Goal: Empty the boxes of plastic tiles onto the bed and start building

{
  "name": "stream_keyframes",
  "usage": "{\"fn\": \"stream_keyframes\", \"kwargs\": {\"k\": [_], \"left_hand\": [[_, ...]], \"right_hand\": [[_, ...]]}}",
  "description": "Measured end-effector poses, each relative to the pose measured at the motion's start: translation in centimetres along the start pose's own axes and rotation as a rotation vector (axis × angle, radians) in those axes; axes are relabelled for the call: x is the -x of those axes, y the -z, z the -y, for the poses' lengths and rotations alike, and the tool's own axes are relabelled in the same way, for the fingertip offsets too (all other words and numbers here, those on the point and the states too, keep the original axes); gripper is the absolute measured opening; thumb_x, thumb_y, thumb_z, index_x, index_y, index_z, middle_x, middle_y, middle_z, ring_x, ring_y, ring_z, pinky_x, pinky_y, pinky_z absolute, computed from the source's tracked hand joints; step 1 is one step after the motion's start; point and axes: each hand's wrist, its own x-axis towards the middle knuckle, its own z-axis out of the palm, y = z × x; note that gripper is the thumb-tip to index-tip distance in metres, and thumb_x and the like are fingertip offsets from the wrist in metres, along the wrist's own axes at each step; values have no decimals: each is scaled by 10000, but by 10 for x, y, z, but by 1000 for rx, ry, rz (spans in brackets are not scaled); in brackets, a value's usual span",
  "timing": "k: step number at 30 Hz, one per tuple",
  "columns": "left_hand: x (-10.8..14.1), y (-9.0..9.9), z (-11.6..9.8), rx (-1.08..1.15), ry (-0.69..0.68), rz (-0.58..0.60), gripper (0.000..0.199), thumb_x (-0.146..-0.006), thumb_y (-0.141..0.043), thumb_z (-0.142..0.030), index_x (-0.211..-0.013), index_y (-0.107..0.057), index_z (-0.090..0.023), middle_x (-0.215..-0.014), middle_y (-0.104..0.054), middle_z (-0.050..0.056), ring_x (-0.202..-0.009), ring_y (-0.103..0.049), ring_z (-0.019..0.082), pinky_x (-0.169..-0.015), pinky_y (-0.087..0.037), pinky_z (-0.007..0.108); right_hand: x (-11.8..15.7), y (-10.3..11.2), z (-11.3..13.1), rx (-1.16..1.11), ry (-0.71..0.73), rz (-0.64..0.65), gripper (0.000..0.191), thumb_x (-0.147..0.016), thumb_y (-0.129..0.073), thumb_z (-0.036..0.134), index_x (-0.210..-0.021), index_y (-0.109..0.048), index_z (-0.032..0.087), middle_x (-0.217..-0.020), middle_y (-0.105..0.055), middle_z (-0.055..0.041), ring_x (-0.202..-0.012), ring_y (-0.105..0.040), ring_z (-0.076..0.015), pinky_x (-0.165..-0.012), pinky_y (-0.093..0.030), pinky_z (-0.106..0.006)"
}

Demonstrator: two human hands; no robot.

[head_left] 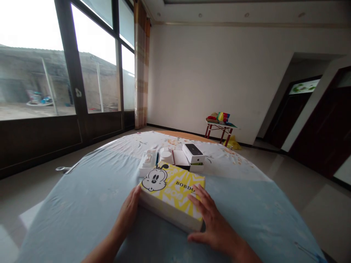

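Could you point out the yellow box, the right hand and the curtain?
Yellow box (171,195): head view, on its patterned top.
Right hand (213,218): head view, on its back.
Curtain (141,67): head view, mid-cloth.

"BOBDO" lettering (184,186) on yellow box (171,199), apple logo (198,160) on white phone box (193,152) at its one o'clock

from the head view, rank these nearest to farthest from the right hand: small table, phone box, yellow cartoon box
1. Yellow cartoon box, the right hand over its right end
2. Phone box, just beyond it
3. Small table, far back near the wall
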Motion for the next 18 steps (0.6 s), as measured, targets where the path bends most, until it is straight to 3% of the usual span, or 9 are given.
{"fn": "stream_keyframes", "kwargs": {"k": [3,7,12,15,18], "left_hand": [[3,1,-2,7,-2,20,585,-793,-312,-576,-1147,-554,-179,-1251,-538,62,-1184,-446,270,-1007,-355,408],[8,1,-11,59,-9,77,562,-781,-369,-559,-1180,-527,-197,-1266,-526,50,-1206,-425,262,-1026,-331,388],[13,-5,-22,146,1,198,667,-743,-456,-554,-1264,-415,-140,-1269,-514,101,-1162,-468,248,-983,-380,339],[10,-3,-23,113,23,227,633,-741,-457,-569,-1231,-456,-168,-1250,-532,86,-1164,-467,250,-957,-396,330],[3,1,-24,65,152,238,591,-735,-426,-613,-1156,-532,-211,-1165,-595,54,-1109,-511,257,-858,-456,337]], "right_hand": [[-4,-3,-4,48,17,-19,757,-651,-679,453,-1327,-372,306,-1441,-259,-48,-1327,-157,-342,-1056,-213,-540],[-8,-2,-16,16,41,-97,708,-655,-681,399,-1302,-414,291,-1408,-330,-59,-1317,-206,-326,-1043,-247,-541],[-8,11,-23,-100,13,-166,655,-634,-697,349,-1249,-480,291,-1372,-391,-60,-1306,-252,-305,-1041,-249,-535],[-8,22,-22,-219,-13,-245,615,-620,-708,315,-1206,-526,279,-1331,-447,-65,-1282,-308,-294,-1048,-247,-508],[-7,30,-22,-375,-129,-377,606,-627,-698,307,-1204,-519,259,-1314,-468,-72,-1237,-384,-285,-1026,-301,-468]]}}
